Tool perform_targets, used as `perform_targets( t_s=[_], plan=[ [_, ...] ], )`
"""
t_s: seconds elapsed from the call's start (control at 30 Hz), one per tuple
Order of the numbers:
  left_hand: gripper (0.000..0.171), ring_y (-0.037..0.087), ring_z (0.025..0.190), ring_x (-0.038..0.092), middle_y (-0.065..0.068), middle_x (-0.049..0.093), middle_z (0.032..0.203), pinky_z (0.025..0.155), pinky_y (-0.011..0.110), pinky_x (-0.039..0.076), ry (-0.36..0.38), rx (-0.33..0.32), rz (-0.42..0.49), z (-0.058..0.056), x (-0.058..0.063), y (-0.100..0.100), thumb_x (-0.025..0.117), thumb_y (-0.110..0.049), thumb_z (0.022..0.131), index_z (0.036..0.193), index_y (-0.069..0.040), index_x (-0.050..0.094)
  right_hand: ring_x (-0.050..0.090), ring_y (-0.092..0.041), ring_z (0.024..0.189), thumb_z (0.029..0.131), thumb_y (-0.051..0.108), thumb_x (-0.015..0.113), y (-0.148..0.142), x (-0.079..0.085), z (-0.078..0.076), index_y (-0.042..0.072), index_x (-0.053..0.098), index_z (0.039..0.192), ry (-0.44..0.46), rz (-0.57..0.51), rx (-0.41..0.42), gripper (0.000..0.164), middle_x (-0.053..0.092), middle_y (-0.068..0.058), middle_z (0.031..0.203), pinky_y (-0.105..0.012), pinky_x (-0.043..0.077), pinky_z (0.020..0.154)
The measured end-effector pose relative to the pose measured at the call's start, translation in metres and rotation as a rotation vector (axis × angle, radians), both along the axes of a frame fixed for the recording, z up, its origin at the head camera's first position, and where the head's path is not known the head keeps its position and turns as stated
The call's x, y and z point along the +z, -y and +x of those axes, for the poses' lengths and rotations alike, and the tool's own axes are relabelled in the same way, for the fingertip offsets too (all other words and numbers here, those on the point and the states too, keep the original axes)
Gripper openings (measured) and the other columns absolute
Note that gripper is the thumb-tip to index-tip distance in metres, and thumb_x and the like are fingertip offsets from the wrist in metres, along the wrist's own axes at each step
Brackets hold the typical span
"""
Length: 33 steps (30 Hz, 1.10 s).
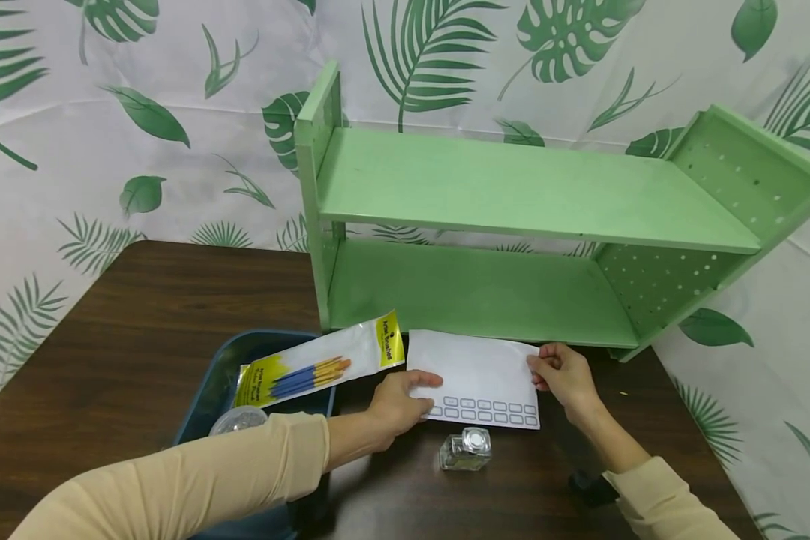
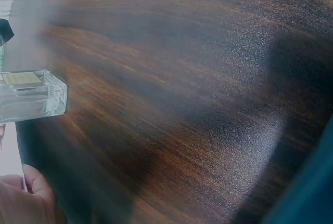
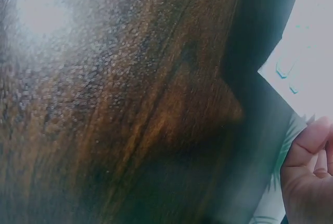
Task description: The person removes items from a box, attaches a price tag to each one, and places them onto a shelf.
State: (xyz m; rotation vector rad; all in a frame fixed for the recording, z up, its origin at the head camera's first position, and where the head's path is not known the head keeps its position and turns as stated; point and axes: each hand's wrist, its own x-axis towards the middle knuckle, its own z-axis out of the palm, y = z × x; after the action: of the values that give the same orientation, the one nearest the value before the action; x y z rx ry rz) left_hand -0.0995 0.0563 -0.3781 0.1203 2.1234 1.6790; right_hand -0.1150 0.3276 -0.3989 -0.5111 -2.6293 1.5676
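A white sheet (image 1: pixel 479 375), printed with rows of small outlined boxes along its near edge, is between my two hands in front of the green shelf. My left hand (image 1: pixel 401 401) holds its left edge, index finger stretched over the top and thumb by the near corner. At the opposite side, my right hand (image 1: pixel 567 377) pinches the right edge between thumb and fingers. In the right wrist view, a sheet corner (image 3: pixel 291 73) juts out beyond the right hand (image 3: pixel 309 167). Just below the sheet, a small clear glass bottle (image 1: pixel 466 450) sits on the table.
A green two-tier shelf (image 1: pixel 486 289) stands at the back of the dark wooden table (image 1: pixel 142 315). To the left is a blue bin (image 1: pixel 205 390) with a packet of artist brushes (image 1: pixel 320 360) across it and a clear round plastic item (image 1: pixel 238 420) inside.
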Motion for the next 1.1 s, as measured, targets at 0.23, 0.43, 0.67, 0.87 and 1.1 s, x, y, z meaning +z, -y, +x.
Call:
perform_targets(
  t_s=[0.23, 0.43, 0.67, 0.87, 1.1],
  plan=[
    [0.031, 0.011, 0.071, 0.057, 0.010, 0.062, 0.096, 0.062, 0.030, 0.053, 0.019, -0.004, -0.002, -0.0017, -0.0009, -0.0009, 0.058, 0.011, 0.081, 0.108, -0.002, 0.066, 0.054, -0.004, 0.059, 0.093, 0.007, 0.057, 0.0010, 0.0006, 0.0000, -0.009, 0.046, 0.107, 0.004, 0.001, -0.004, 0.024, 0.055, 0.000, 0.072, -0.021, 0.051, 0.055],
    [0.029, 0.013, 0.076, 0.062, 0.011, 0.064, 0.096, 0.069, 0.033, 0.056, 0.034, -0.021, 0.017, -0.0009, -0.0013, -0.0008, 0.061, 0.011, 0.080, 0.106, -0.001, 0.068, 0.054, -0.005, 0.060, 0.093, 0.007, 0.056, -0.0009, 0.0002, -0.0005, -0.008, 0.046, 0.109, 0.011, -0.016, -0.009, 0.024, 0.055, 0.000, 0.073, -0.021, 0.052, 0.057],
    [0.026, 0.011, 0.072, 0.058, 0.008, 0.063, 0.098, 0.060, 0.027, 0.051, 0.060, -0.057, -0.033, -0.0028, 0.0014, 0.0006, 0.060, 0.009, 0.083, 0.104, -0.004, 0.070, 0.054, -0.003, 0.060, 0.093, 0.010, 0.057, -0.0030, 0.0030, -0.0011, -0.009, 0.045, 0.111, 0.005, -0.066, 0.011, 0.029, 0.055, 0.004, 0.072, -0.019, 0.051, 0.057],
    [0.026, 0.011, 0.073, 0.057, 0.008, 0.063, 0.096, 0.064, 0.029, 0.054, 0.076, -0.066, -0.026, -0.0047, 0.0012, 0.0019, 0.058, 0.010, 0.084, 0.102, -0.003, 0.071, 0.054, -0.003, 0.060, 0.093, 0.008, 0.057, -0.0044, 0.0050, -0.0007, -0.009, 0.044, 0.110, 0.003, -0.146, 0.016, 0.027, 0.054, 0.008, 0.069, -0.017, 0.049, 0.055],
    [0.023, 0.012, 0.074, 0.059, 0.008, 0.064, 0.090, 0.067, 0.031, 0.055, 0.083, -0.063, -0.020, -0.0045, 0.0019, 0.0013, 0.058, 0.010, 0.084, 0.099, -0.002, 0.071, 0.053, -0.002, 0.059, 0.092, 0.006, 0.056, -0.0037, 0.0040, -0.0019, -0.008, 0.044, 0.108, 0.008, -0.196, 0.003, 0.024, 0.054, 0.008, 0.068, -0.017, 0.049, 0.054]
  ],
)
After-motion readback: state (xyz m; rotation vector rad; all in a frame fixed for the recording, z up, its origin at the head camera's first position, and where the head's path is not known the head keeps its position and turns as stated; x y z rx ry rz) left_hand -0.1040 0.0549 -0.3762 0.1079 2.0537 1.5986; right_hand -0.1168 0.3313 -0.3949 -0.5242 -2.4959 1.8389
